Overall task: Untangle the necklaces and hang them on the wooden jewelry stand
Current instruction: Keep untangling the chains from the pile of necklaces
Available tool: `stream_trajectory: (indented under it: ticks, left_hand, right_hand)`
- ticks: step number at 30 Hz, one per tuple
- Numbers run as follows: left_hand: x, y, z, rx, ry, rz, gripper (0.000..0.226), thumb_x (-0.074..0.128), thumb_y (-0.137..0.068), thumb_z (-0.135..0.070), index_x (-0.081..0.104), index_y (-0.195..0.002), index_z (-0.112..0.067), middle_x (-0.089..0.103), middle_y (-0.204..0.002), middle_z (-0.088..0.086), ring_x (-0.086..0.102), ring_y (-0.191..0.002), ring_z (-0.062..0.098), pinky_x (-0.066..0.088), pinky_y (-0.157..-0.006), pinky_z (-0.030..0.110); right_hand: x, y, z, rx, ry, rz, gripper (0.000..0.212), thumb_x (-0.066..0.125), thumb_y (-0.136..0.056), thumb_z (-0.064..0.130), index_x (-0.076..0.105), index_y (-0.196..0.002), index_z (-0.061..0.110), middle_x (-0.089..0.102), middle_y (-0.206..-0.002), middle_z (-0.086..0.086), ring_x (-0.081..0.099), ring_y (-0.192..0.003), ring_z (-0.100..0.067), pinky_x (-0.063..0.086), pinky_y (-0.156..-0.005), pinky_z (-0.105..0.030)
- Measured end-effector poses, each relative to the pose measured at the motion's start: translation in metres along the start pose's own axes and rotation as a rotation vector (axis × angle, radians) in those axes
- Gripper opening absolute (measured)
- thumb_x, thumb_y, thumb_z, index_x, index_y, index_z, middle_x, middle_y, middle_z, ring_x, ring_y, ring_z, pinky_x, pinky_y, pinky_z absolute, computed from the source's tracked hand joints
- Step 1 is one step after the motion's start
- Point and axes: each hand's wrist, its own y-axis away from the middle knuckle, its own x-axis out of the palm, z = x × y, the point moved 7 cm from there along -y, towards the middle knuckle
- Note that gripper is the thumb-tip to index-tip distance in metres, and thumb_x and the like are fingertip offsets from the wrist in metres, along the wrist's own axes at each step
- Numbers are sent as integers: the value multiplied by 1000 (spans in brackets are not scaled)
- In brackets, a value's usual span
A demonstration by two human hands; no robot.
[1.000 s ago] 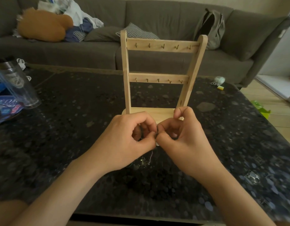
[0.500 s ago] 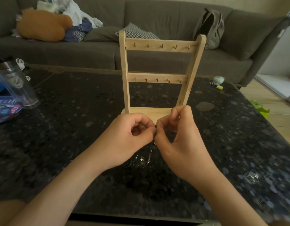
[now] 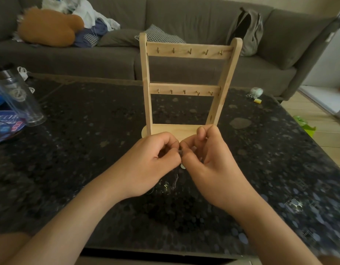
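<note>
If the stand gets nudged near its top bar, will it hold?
Probably tips rather than slides: the stand is tall on a small base. Thin pale wood suggests it is light. Pushed low, it may skate on the glossy table.

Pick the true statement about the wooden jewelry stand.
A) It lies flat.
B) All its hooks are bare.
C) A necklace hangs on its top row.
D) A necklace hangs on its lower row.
B: both hook rows on the upright wooden jewelry stand are bare.

L hand [image 3: 152, 163] & R hand [image 3: 211, 161] curled, tips meeting, both pinching necklace [image 3: 175, 182]
</note>
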Motion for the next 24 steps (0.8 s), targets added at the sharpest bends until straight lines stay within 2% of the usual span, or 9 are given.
stream_trajectory:
  ticks: [6,10,11,12,14,15,18,22,24]
  left_hand:
    - [-5,-1,2,-40,85,-3,22,56,-90,-36,67,-81,-20,54,-64,-6,48,-60,10,39,-58,32]
    - [-9,0,1,-24,205,-93,16,66,-99,-14,72,-85,-17,67,-67,-9,59,-60,5,46,-60,17]
    - [-11,0,0,3,195,-125,13,69,-98,-11,74,-89,-19,73,-76,-7,67,-64,7,50,-61,18]
    - [-14,0,-2,41,169,-153,14,72,-98,-10,75,-94,-23,77,-86,-5,73,-70,17,54,-62,23]
    - [-19,2,-8,133,102,-187,18,76,-96,-9,74,-98,-27,77,-97,-5,70,-74,38,59,-63,40]
    - [-20,3,-11,174,67,-198,18,79,-93,-10,75,-99,-27,77,-97,-8,69,-70,37,59,-63,40]
    - [-22,9,-20,270,-66,-248,15,84,-85,-21,81,-98,-28,78,-93,-13,71,-65,23,55,-70,17]
    - [-23,16,-32,453,-251,-345,14,86,-85,-21,86,-99,-22,78,-93,-12,70,-67,17,60,-66,31]
    - [-19,19,-37,531,-370,-377,12,84,-88,-23,85,-98,-19,79,-92,-10,68,-67,9,59,-73,35]
  right_hand:
    - [3,3,9,-114,76,-22,28,63,-100,1,40,-101,17,61,-92,-10,53,-69,-9,49,-59,-23]
    - [2,7,15,-205,197,-118,37,64,-96,-3,38,-94,24,58,-85,0,52,-67,-10,47,-57,-25]
    - [1,7,14,-187,168,-124,35,63,-97,-2,38,-95,23,59,-86,0,51,-67,-9,46,-57,-25]
    - [0,6,12,-162,134,-123,33,63,-97,-2,39,-96,21,59,-86,0,51,-66,-8,46,-57,-23]
    - [-2,5,9,-108,79,-119,28,63,-98,0,40,-100,16,60,-86,0,52,-66,-4,47,-58,-20]
    - [-4,4,8,-85,56,-117,26,62,-99,0,40,-102,13,62,-86,-2,54,-67,-5,48,-57,-19]
    - [-5,3,6,-34,18,-110,24,62,-100,0,41,-105,10,64,-91,-7,57,-68,-8,49,-57,-19]
    - [-6,1,-2,48,-8,-98,24,61,-99,1,42,-107,14,67,-93,-8,59,-69,-11,50,-58,-21]
    - [-4,1,-5,96,-50,-78,26,60,-99,1,42,-107,17,72,-94,-12,60,-69,-14,49,-59,-22]
